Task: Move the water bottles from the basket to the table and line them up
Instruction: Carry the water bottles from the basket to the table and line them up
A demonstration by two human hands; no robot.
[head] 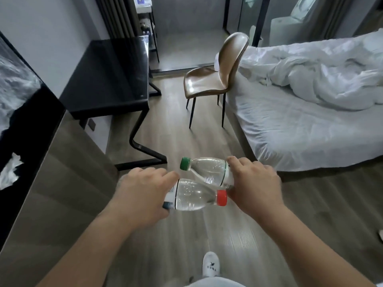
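Holding sideways, clutched a clear plastic red-capped water bottle (pixel 192 196) in the left hand (pixel 141 193) — a clear plastic green-capped bottle (pixel 207 167) in the right hand (pixel 255 187), with caps inward between the grips.

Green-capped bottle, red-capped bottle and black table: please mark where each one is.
green-capped bottle (pixel 207 168): head view, on its clear body.
red-capped bottle (pixel 192 196): head view, on its clear body.
black table (pixel 103 79): head view, on its bare top.

The left grip (pixel 141 195) hides the base of the red-capped bottle (pixel 192 196); the right grip (pixel 255 189), that of the green-capped bottle (pixel 207 168). Label print is too small to read. A blue bit (pixel 166 205) under the left grip is unidentifiable. The right edge crops the bed (pixel 300 125).
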